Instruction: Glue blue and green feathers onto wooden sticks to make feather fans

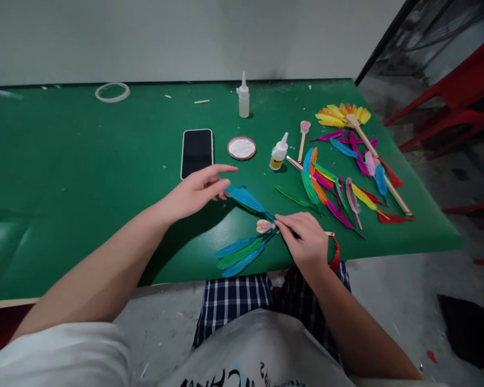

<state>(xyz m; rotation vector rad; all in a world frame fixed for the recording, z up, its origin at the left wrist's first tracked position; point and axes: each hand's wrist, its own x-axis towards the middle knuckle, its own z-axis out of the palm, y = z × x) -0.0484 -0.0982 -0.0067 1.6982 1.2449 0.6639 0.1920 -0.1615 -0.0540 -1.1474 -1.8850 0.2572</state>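
My right hand (306, 239) pinches the quill end of a blue feather (244, 198) between thumb and fingertips, beside a wooden stick with a pale, patterned heart-shaped head (265, 226). Blue and green feathers (242, 253) fan out from the near side of that head. The stick runs under my right hand, with a red tassel (335, 253) at its far end. At the tip of the blue feather is my left hand (201, 188), index finger stretched out and thumb apart from it. Whether its lower fingers touch the feather I cannot tell.
Beyond my hands lie a phone (197, 153), a round dish of white material (241, 148), a yellow-labelled glue bottle (278, 152) and a clear bottle (244, 101). Loose coloured feathers (339, 199) and a yellow feather fan (342, 115) cover the right side. A tape ring (112, 92) lies far left.
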